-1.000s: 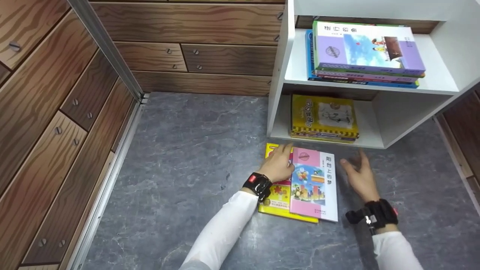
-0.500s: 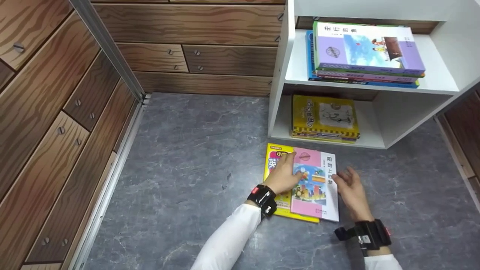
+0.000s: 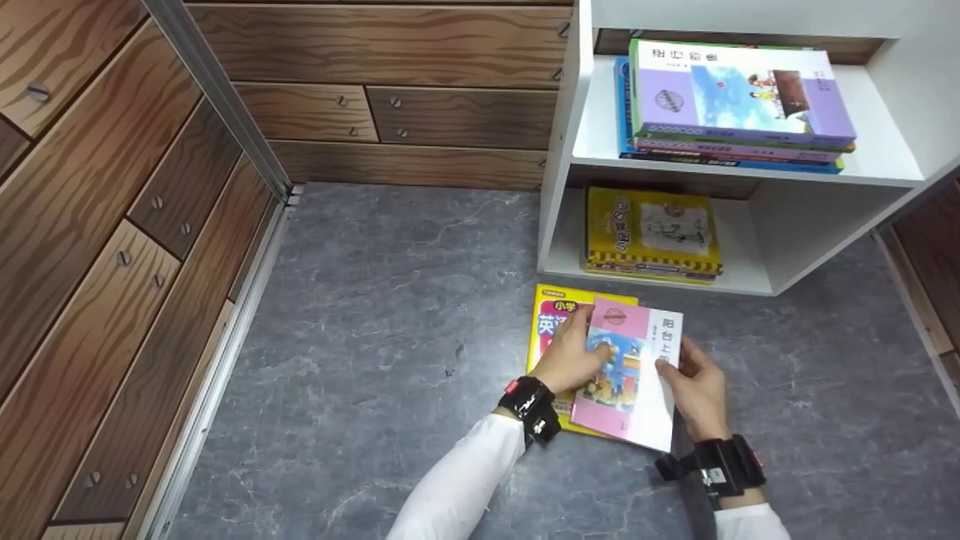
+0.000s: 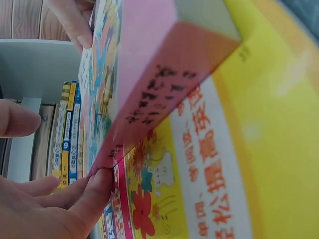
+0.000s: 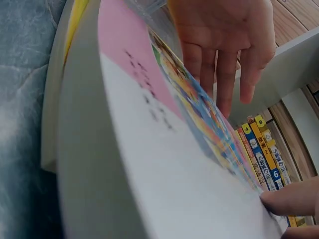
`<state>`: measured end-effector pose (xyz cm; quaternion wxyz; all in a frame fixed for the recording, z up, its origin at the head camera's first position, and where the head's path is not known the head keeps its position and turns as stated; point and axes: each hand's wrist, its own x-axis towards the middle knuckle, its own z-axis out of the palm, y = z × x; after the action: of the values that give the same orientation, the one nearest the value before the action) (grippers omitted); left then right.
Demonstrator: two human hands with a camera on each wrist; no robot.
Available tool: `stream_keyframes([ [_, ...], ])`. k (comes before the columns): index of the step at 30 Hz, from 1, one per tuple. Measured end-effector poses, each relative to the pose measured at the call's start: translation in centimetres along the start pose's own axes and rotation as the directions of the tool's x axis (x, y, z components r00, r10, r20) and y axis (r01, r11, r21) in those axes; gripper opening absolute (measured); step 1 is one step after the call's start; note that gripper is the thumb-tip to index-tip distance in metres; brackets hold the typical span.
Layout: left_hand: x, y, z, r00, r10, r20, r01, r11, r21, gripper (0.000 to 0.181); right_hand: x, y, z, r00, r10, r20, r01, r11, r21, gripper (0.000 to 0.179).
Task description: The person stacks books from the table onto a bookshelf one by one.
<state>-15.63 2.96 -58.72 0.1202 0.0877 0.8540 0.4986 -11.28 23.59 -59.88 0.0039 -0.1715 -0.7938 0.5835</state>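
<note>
A pink and white paperback book (image 3: 654, 412) lies tilted over a yellow book (image 3: 550, 298) on the floor, its right side raised. My right hand (image 3: 701, 391) pinches that raised edge, thumb (image 5: 293, 200) on the cover and fingers underneath. Along the spine, the fingertips of my left hand (image 3: 571, 361) touch the paperback; its fingers are fairly straight, and its thumb hovers apart above the cover. The left wrist view shows the spine (image 4: 159, 84) angled up from the yellow cover (image 4: 264, 114).
A white bookshelf (image 3: 559, 187) stands just beyond the books. Its upper shelf bears a book stack (image 3: 739, 97) topped by a purple and white one; the lower shelf holds several yellow books (image 3: 652, 232). Wood-patterned walls (image 3: 457, 112) border the grey floor (image 3: 360, 337).
My right hand has come leftward from beside the books and gripped the paperback's right edge, which has lifted and turned slightly. My left hand has shifted a little right and down along the spine.
</note>
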Motion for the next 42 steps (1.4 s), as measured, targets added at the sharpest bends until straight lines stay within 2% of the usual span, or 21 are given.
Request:
stream_keyframes([
  [6,-0.4,0.1,-0.7,0.999,0.020,-0.029,-0.021,0.999,-0.044,0.075,-0.4,-0.3,0.5,0.999,-0.033,-0.017,0.032,0.999,-0.003,0.065],
  [11,-0.9,0.4,-1.1,0.995,0.063,-0.079,-0.066,0.997,-0.040,0.070,-0.7,-0.9,0.9,0.996,-0.080,0.034,0.078,0.996,0.042,0.065],
  [14,-1.4,0.6,-1.3,0.992,0.068,-0.102,-0.072,0.997,-0.035,0.070,-0.8,-1.5,1.1,0.993,-0.103,0.065,0.099,0.994,0.051,0.064],
  [18,-2.0,0.6,-1.5,0.991,0.057,-0.124,-0.066,0.995,-0.071,0.070,-0.9,-2.5,1.1,0.989,-0.132,0.065,0.129,0.991,0.040,0.064],
  [20,-2.2,0.5,-1.7,0.987,0.073,-0.147,-0.088,0.991,-0.101,0.068,-1.0,-3.0,1.0,0.987,-0.152,0.060,0.150,0.988,0.046,0.063],
  [24,-2.5,0.1,-2.6,0.966,0.141,-0.217,-0.167,0.980,-0.104,0.064,-1.2,-4.0,0.8,0.972,-0.221,0.074,0.218,0.975,0.047,0.061],
  [26,-2.5,-0.1,-3.3,0.947,0.194,-0.255,-0.215,0.975,-0.057,0.064,-1.2,-4.4,0.6,0.960,-0.263,0.097,0.259,0.965,0.046,0.060],
  [29,-2.5,-0.2,-4.7,0.913,0.284,-0.293,-0.278,0.959,0.062,0.065,-1.4,-5.0,0.4,0.934,-0.330,0.139,0.327,0.944,0.044,0.057],
  [31,-2.4,-0.1,-5.8,0.898,0.340,-0.278,-0.313,0.940,0.138,0.063,-1.4,-5.4,0.3,0.914,-0.368,0.170,0.365,0.930,0.046,0.055],
  [32,-2.3,0.0,-6.4,0.897,0.361,-0.256,-0.327,0.930,0.167,0.060,-1.5,-5.6,0.3,0.903,-0.388,0.185,0.385,0.921,0.050,0.055],
  [35,-2.1,0.2,-8.0,0.910,0.390,-0.137,-0.361,0.911,0.200,0.053,-1.7,-6.1,0.5,0.864,-0.444,0.239,0.439,0.895,0.078,0.055],
  [38,-1.9,0.5,-9.0,0.928,0.373,-0.030,-0.361,0.915,0.181,0.052,-1.8,-6.4,0.8,0.821,-0.499,0.276,0.488,0.865,0.114,0.054],
  [40,-1.8,0.6,-9.4,0.933,0.360,0.000,-0.355,0.919,0.171,0.051,-2.0,-6.5,1.0,0.798,-0.529,0.288,0.513,0.848,0.134,0.054],
  [42,-1.8,0.6,-9.6,0.930,0.367,0.001,-0.362,0.917,0.167,0.049,-2.0,-6.6,1.2,0.787,-0.545,0.289,0.526,0.838,0.148,0.054],
])
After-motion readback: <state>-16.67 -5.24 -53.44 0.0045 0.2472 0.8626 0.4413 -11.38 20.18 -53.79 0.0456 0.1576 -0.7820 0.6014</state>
